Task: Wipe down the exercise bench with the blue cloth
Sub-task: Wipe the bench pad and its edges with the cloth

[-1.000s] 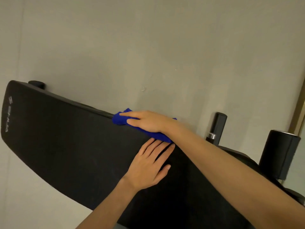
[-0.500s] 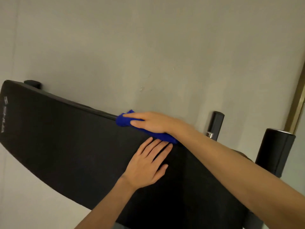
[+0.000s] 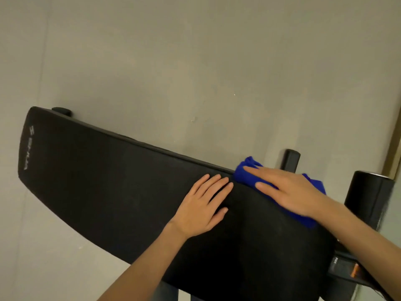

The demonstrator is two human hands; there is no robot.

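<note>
My right hand lies flat, fingers spread, pressing the crumpled blue cloth onto the far edge of the long black padded exercise bench at the right of the frame. My left hand rests palm-down on the pad just beside it, fingertips close to the cloth. A black foam roller stands at the right edge, with grey floor above.

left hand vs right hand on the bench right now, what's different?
The right hand presses the blue cloth against the bench; the left hand lies bare on the pad with nothing under it. The right hand sits at the bench's far edge, nearer the roller end; the left hand is mid-pad, closer to the person. Both are palm down, fingers extended, flat on the bench.
</note>
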